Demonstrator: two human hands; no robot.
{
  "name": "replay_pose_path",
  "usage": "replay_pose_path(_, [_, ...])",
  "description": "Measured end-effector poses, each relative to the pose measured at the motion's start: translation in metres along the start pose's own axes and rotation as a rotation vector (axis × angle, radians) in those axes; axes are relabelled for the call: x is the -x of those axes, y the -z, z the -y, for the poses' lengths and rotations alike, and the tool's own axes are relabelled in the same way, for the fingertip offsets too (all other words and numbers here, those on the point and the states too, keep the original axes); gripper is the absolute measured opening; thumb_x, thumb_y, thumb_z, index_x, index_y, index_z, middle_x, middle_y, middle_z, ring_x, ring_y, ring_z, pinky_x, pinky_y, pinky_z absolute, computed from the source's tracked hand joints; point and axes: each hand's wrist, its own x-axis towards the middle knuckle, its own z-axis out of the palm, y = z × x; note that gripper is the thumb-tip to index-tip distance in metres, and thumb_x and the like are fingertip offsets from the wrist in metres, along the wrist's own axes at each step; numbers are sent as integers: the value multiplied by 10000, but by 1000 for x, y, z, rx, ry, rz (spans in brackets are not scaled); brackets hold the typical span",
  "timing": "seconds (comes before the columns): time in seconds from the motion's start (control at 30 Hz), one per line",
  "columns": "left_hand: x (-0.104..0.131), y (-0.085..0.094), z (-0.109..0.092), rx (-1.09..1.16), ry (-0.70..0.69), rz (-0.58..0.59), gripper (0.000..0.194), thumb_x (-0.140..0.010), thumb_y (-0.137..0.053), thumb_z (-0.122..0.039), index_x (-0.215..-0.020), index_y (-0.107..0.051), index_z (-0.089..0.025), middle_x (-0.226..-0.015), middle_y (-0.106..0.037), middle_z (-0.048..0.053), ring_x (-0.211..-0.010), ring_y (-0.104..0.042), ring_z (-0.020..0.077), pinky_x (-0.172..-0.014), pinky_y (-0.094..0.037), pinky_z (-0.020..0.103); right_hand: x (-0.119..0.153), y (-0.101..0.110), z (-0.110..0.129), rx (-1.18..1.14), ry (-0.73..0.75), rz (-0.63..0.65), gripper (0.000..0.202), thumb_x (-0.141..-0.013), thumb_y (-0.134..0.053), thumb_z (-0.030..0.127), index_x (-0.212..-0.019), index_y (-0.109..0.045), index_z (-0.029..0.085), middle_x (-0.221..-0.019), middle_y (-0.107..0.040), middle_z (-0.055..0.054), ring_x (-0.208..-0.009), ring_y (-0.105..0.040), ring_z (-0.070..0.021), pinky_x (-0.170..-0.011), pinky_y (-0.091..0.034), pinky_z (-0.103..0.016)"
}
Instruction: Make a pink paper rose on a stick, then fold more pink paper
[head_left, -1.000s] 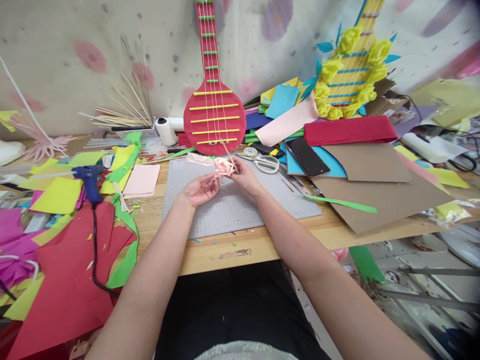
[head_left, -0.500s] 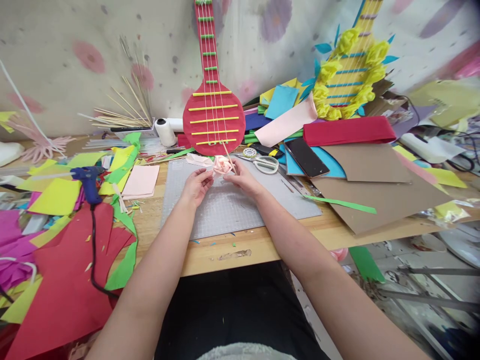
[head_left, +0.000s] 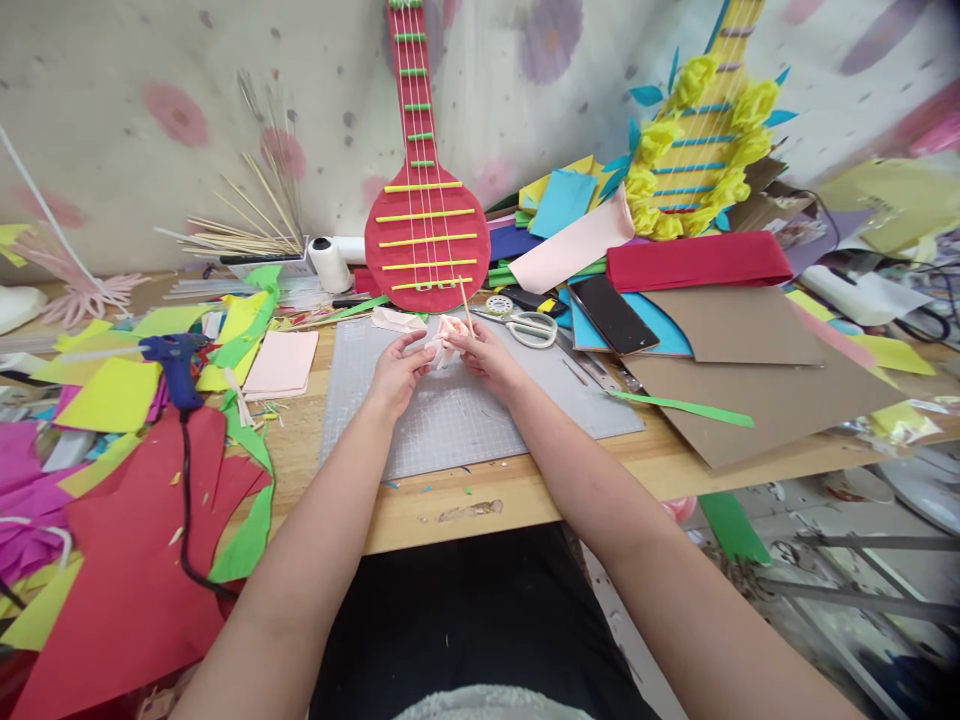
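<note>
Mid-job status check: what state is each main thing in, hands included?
Left hand: fingers bent, at the flower's edge; grip unclear
Right hand: closed on the thin stick
Pink flower: held up, petals furled
Thin stick: slightly tilted
Phone: lying flat, screen dark
Scissors: lying down, blades unclear
Glue gun: set down, power unclear
Red instrument: upright, strung
</note>
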Motion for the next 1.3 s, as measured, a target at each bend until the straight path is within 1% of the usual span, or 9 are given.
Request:
replay_pose_path(0.27, [-2,0,1,-5,35,-125,302,-632,-647,-22,-894,-553,-141,-636,-645,-6,-527,-583,68,-613,-485,208,-5,0,-7,94,5,-100,396,-672,-636,475,-911,-436,229,-527,-373,98,-391,-249,-41,-406,-167,-203])
replay_pose_path(0.4, [-4,2,0,11,9,-206,286,-644,-632,-2,-884,-554,-137,-661,-653,2,-549,-596,69,-637,-488,208,-12,7,-12,376,171,-322,371,-737,-517,545,-886,-469,209,-735,-534,12,-628,-474,-101,-561,-331,-228])
replay_pose_path(0.47, [-5,3,0,10,-10,-246,284,-646,-639,-13,-884,-551,-141,-665,-652,1,-574,-608,77,-652,-489,213,-11,9,-11,579,246,-368,363,-783,-441,556,-857,-485,204,-804,-556,-6,-726,-498,-121,-641,-347,-246])
replay_pose_path(0.53, [-6,4,-1,14,-31,-268,286,-652,-648,-38,-900,-552,-144,-675,-654,6,-605,-622,90,-678,-493,228,-7,7,-9,767,272,-278,363,-831,-365,536,-816,-506,202,-753,-556,2,-704,-489,-125,-644,-330,-252])
replay_pose_path(0.6, [-6,5,-2,33,-60,-268,301,-651,-648,-43,-920,-556,-141,-701,-659,17,-646,-635,103,-720,-496,249,-2,4,-8,924,277,-143,338,-830,-401,506,-768,-530,200,-701,-553,10,-663,-473,-123,-612,-301,-249])
replay_pose_path(0.7, [-6,6,-4,72,-87,-243,331,-643,-599,16,-938,-556,-129,-719,-667,26,-692,-646,112,-784,-495,272,4,-1,-7,1050,238,-45,320,-827,-437,470,-713,-551,193,-655,-550,8,-622,-450,-119,-573,-264,-248])
replay_pose_path(0.9, [-5,8,-4,93,-48,-130,420,-626,-539,80,-990,-540,-128,-776,-686,44,-792,-661,137,-844,-493,302,-1,4,-11,1034,148,-60,330,-823,-445,472,-692,-555,189,-631,-539,0,-597,-432,-115,-555,-255,-252])
replay_pose_path(1.13, [-5,9,-2,46,-60,-142,410,-655,-564,72,-1015,-532,-120,-684,-659,18,-753,-667,147,-841,-507,329,-10,10,-19,780,155,-48,278,-748,-550,439,-667,-437,199,-602,-481,36,-569,-416,-101,-555,-306,-237])
replay_pose_path(1.3, [-5,8,-2,20,-90,-147,390,-659,-577,61,-1004,-532,-115,-684,-654,21,-742,-666,150,-791,-525,309,-8,8,-13,695,75,-38,296,-746,-564,400,-620,-383,204,-536,-453,48,-512,-385,-90,-526,-296,-239])
